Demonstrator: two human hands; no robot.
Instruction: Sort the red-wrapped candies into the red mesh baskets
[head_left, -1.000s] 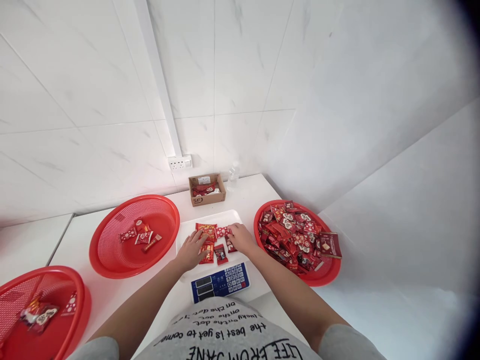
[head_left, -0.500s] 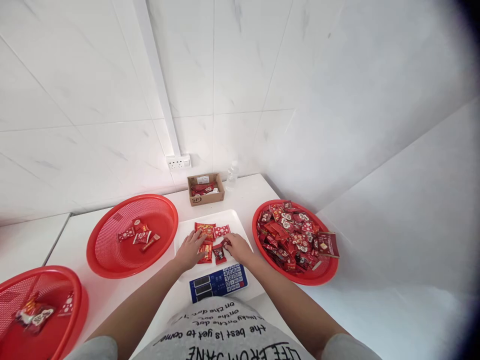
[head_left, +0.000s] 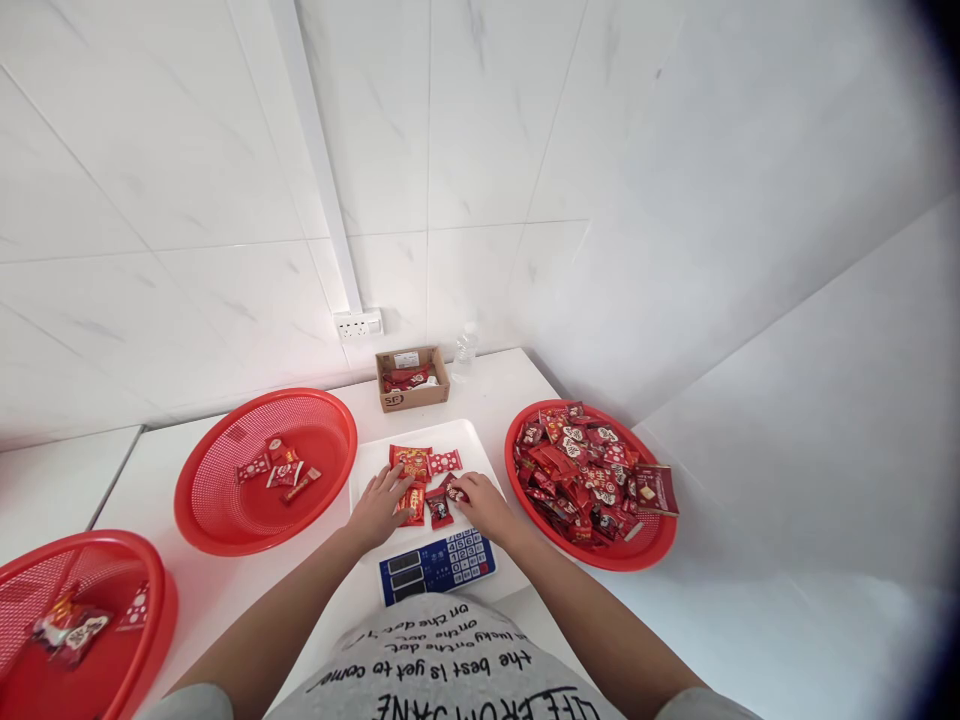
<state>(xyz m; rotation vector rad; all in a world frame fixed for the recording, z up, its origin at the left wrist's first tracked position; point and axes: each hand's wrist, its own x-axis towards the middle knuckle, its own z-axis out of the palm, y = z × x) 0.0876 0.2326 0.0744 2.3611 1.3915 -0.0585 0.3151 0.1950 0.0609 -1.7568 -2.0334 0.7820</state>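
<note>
Several red snack packets lie together on the white weighing plate (head_left: 466, 447) of a scale. My left hand (head_left: 375, 510) is open at their left side, its spread fingertips resting on the edges of an orange-red packet (head_left: 412, 461) and a red packet (head_left: 412, 505). On the right, the fingers of my right hand (head_left: 486, 508) are closed on a small dark red packet (head_left: 451, 487), which they partly cover. Between the hands are a dark red packet with a pale figure (head_left: 439, 508) and a white-dotted red packet (head_left: 445, 461).
The scale's blue keypad panel (head_left: 437, 567) faces me. A red basket (head_left: 651, 550) heaped with packets stands right. Two more red baskets, one farther back (head_left: 196, 530) and one nearer (head_left: 154, 600), hold a few. A cardboard box (head_left: 414, 400) and clear bottle (head_left: 466, 345) stand by the wall.
My right hand has shifted slightly to the right, and more of the small dark red packet at its fingertips now shows. My left hand has barely moved.
</note>
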